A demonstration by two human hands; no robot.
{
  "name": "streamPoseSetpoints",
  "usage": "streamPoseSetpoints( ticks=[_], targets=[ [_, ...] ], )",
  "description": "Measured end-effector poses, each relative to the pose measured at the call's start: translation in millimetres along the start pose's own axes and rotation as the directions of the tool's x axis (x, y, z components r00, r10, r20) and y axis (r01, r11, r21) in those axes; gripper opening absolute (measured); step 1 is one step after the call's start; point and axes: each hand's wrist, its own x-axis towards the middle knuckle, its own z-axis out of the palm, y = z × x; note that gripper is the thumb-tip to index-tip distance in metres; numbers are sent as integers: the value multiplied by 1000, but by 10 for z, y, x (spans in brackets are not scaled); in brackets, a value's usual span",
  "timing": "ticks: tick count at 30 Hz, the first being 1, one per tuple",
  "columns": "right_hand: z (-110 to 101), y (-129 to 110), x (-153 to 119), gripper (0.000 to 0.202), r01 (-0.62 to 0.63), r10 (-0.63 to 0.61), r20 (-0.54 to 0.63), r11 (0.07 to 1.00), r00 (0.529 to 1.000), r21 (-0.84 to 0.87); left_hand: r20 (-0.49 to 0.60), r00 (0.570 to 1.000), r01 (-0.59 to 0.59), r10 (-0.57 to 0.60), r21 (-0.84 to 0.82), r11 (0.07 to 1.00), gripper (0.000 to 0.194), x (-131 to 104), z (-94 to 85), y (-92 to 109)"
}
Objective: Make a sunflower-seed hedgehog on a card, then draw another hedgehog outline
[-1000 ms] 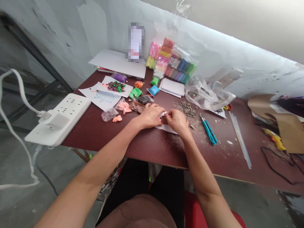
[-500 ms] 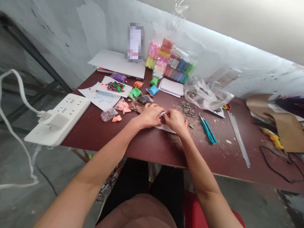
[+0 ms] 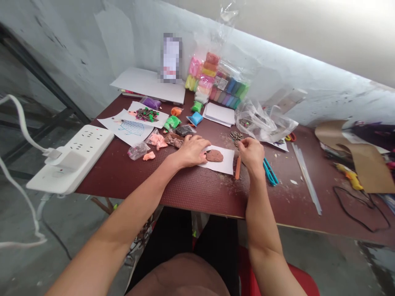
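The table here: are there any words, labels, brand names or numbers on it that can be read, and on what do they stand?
None can be read.
Label on the bag of clay packs: too small to read.
Upright card by the wall: blurred out.
White power strip: no print shows.
Paper under the brown clay piece, beside the left hand: blank.

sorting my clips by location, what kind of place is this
Probably a makeshift craft corner in a bare workroom: a dark red table against a rough plastered wall, with a bag of coloured modelling clay, sunflower seeds and a brown clay piece on paper by the left hand.
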Motion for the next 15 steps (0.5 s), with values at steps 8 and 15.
streamPoseSetpoints(
  ticks=[8, 15],
  targets=[
    [150, 172, 109, 25, -5, 8, 28, 993, 1000, -115, -4, 1000, -9, 9, -9, 1000, 48, 4, 17, -27],
    [213, 117, 153, 27, 98, -100, -22, 993, 995, -58, -15, 1000, -14, 13, -23, 1000, 47, 8, 30, -42]
  ],
)
